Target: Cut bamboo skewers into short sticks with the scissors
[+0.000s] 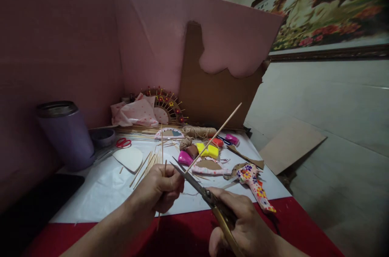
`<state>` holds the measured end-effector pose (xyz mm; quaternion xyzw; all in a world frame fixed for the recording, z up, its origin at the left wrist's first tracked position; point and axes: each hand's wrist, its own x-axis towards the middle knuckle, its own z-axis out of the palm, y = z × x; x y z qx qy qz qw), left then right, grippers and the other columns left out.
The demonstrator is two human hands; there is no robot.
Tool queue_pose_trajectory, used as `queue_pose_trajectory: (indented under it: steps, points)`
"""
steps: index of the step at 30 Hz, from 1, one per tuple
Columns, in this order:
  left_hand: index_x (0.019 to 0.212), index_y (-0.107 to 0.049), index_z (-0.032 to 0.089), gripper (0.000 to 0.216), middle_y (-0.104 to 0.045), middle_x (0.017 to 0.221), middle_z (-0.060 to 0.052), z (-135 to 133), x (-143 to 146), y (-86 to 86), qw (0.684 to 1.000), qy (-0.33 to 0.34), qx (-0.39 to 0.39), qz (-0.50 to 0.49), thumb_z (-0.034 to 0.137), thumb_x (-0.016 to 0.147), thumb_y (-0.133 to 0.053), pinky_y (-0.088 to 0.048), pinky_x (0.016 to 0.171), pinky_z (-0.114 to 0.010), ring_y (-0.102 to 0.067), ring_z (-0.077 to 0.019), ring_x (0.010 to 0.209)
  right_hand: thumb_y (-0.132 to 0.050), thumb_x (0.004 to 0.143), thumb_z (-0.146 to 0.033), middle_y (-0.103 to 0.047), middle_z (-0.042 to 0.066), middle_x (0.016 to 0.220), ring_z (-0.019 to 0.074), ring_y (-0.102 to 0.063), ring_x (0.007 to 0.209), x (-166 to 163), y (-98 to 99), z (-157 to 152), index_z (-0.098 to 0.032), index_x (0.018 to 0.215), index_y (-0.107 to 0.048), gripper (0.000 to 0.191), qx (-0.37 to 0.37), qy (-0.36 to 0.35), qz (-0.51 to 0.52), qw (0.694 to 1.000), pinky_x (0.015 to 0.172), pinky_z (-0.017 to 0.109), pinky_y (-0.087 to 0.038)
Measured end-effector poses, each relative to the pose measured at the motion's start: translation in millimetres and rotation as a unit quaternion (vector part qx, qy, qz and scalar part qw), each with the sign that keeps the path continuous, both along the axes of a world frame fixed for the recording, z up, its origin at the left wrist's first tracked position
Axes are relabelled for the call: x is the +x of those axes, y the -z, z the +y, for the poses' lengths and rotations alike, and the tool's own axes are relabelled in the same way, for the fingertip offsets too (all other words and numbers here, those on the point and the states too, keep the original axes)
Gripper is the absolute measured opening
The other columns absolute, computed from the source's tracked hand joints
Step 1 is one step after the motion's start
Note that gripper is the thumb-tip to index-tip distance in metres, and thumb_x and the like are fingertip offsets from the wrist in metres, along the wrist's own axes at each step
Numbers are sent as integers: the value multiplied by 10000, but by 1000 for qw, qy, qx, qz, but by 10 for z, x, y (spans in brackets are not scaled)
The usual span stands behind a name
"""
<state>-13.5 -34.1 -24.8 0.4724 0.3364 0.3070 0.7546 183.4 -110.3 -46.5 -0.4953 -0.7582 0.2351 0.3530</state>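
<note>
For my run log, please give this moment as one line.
left hand: grips sticks | right hand: holds scissors | blades at skewer

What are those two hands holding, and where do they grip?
Left hand pinches thin wooden sticks near their lower part; right hand holds scissors by the handles.

Purple tumbler [65, 133] with metal lid at left, upright against pink backdrop [60, 38]. Beside it, small grey bowl [102, 136] and red-handled scissors [121, 142] on white sheet [100, 192]. White cutout [129, 157] just right of scissors. Pink spotted cloth [133, 113] and round spoked ornament [167, 107] at rear. Twine roll [199, 131] before torn cardboard [212, 95]. Yellow, magenta and red clay lumps [208, 150] near centre. Flower-painted figure [255, 184] at right, overlapping red cloth [182, 232]. Framed painting [328, 9] on wall.
</note>
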Motion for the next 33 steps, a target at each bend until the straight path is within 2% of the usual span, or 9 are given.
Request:
queue_pose_trajectory:
  steps: [3,6,9,12,15,21,28,31,33]
  points:
    - [445,-355,173,345,-277,323,100,-31,2,-33,993,61,-90,-48,213,530,-687,-61,302,-152,-104,15,285,-816,500,-406,-572,-20,643,138,-483,563,14,-21,3,-163,977,-614,572,15,-9,21,1000,545,235,-414]
    - [459,-375,160,336,-277,339,104,-17,-4,-31,990,62,-110,-64,194,527,-702,-69,302,-130,-93,26,301,-790,540,-391,-547,-36,589,132,-482,539,-4,-110,-5,-173,923,-626,471,-43,-3,40,998,515,228,-393]
    - [556,-463,151,267,-307,368,102,80,-41,-26,994,-55,-69,-69,258,606,-703,-68,306,-122,-114,17,306,-720,639,-294,-493,-63,539,106,-457,510,-20,-226,10,-182,847,-613,260,-152,29,60,986,468,200,-343]
    - [632,-497,149,263,-329,404,101,197,-102,-32,976,-198,-5,-86,318,651,-698,-86,309,-118,-155,10,314,-698,635,-215,-503,-72,583,94,-455,530,-19,-259,81,-185,939,-571,331,-211,99,58,971,467,181,-335]
    - [657,-503,144,279,-358,424,94,233,-128,-36,965,-246,29,-83,342,659,-699,-104,314,-117,-188,6,319,-624,658,-149,-550,-56,611,98,-480,526,-25,-168,170,-174,945,-525,305,-247,126,19,961,464,181,-346]
    - [662,-505,145,310,-364,418,100,133,-45,-1,982,-178,60,-32,408,679,-668,-85,323,-133,-177,6,309,-510,721,-75,-640,34,775,155,-572,691,-145,70,272,-173,837,-527,152,-47,100,-156,982,602,228,-393]
    - [679,-522,151,322,-323,416,108,90,50,51,984,-135,110,42,457,693,-620,-122,341,-157,-185,-20,341,-601,768,-206,-680,125,834,247,-641,684,-319,66,401,-140,1022,-620,263,70,169,-405,896,547,290,-401]
    - [662,-533,151,315,-339,468,79,34,57,72,954,-142,234,123,445,777,-539,-205,387,-177,-264,-50,410,-596,785,-225,-648,85,722,205,-596,585,-297,-4,368,-163,823,-662,98,172,167,-387,890,506,279,-380]
    - [640,-532,157,314,-368,503,58,-9,50,86,905,-151,352,186,398,835,-483,-264,443,-191,-325,-69,469,-540,828,-199,-610,64,673,173,-565,591,-258,-99,329,-164,748,-654,144,294,153,-310,891,541,272,-397]
